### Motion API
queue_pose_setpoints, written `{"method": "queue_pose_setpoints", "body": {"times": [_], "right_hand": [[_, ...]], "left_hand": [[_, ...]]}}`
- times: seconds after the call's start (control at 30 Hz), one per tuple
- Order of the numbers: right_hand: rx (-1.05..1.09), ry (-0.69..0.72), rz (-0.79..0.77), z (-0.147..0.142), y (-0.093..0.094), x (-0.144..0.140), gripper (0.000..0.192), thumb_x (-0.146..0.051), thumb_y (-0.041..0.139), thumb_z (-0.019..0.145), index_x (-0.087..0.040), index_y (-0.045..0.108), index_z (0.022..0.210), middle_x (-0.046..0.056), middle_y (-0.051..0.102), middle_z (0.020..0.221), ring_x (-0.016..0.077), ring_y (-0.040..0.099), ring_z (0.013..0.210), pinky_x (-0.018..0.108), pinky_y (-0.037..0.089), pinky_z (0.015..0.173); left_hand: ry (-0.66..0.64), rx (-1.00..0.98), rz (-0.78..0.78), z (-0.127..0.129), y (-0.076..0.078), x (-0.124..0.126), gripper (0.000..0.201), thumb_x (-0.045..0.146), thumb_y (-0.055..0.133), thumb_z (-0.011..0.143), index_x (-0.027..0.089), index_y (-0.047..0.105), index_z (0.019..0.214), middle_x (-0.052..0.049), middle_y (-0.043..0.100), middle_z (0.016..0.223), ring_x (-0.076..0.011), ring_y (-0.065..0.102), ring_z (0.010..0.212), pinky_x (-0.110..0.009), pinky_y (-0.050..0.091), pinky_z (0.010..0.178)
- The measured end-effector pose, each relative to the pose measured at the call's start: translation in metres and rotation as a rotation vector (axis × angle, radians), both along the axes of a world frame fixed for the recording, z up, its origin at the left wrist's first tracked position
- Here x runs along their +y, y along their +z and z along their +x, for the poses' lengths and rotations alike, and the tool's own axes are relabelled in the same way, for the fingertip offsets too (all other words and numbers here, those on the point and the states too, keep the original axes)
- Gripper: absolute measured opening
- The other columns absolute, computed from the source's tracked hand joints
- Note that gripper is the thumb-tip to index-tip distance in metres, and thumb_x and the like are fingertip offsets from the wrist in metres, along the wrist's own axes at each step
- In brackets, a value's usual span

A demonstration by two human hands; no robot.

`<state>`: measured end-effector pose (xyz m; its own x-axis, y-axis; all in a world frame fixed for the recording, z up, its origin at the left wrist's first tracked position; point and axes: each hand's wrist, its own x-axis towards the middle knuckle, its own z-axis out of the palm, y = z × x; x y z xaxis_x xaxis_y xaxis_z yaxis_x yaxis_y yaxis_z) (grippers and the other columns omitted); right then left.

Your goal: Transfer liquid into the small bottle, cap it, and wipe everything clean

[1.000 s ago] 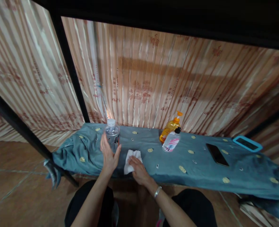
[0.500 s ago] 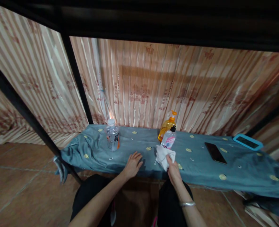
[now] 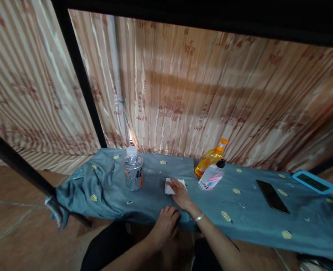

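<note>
Under the spread fingers of my right hand (image 3: 180, 194) a folded white cloth (image 3: 169, 189) lies against the blue-grey patterned sheet (image 3: 152, 201). The hand presses the cloth down and covers part of it. My left hand (image 3: 166, 222) rests at the sheet's front edge, just below the right one, its fingers loosely bent with nothing seen in them. To the right of the cloth stand a clear bottle with a black cap (image 3: 211, 177) and, behind it, a yellow pump bottle (image 3: 208, 162). A clear plastic bottle with a white cap (image 3: 133, 171) stands to the left.
A black phone (image 3: 272, 196) lies on the right part of the sheet, near a blue-framed device (image 3: 313, 182). Dark metal posts (image 3: 83, 75) and an overhead beam (image 3: 211, 19) frame the space. A striped curtain (image 3: 169, 86) hangs behind. Tiled floor (image 3: 11, 210) shows at left.
My right hand has moved left with the cloth, from in front of the black-capped bottle, and now presses it flat. My left hand has drawn back to the front edge. The view has shifted.
</note>
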<state>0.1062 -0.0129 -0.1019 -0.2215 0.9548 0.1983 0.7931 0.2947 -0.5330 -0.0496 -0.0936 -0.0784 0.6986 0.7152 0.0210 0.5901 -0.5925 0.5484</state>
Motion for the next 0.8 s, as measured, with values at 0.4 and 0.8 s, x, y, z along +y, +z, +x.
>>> {"method": "queue_pose_setpoints", "body": {"times": [0.4, 0.8], "right_hand": [[-0.273, -0.451, 0.126, 0.034, -0.008, 0.121, 0.047, -0.038, 0.061, 0.092, -0.019, 0.05, 0.134, 0.012, 0.042, 0.142, 0.0296, 0.044, 0.129, 0.055, 0.038, 0.105], [-0.308, 0.178, 0.033, -0.019, -0.007, -0.003, 0.046, -0.028, 0.064, 0.09, -0.022, 0.053, 0.134, 0.009, 0.041, 0.147, 0.0283, 0.04, 0.134, 0.054, 0.035, 0.109]], "left_hand": [[-0.07, -0.096, -0.109, -0.01, -0.004, 0.002, 0.048, 0.02, 0.061, 0.081, 0.022, 0.047, 0.127, -0.009, 0.052, 0.133, -0.0264, 0.044, 0.118, -0.041, 0.036, 0.104], [-0.222, -0.067, -0.054, -0.006, -0.01, -0.004, 0.063, 0.031, 0.061, 0.084, 0.021, 0.037, 0.142, -0.013, 0.045, 0.147, -0.031, 0.039, 0.133, -0.053, 0.024, 0.115]]}}
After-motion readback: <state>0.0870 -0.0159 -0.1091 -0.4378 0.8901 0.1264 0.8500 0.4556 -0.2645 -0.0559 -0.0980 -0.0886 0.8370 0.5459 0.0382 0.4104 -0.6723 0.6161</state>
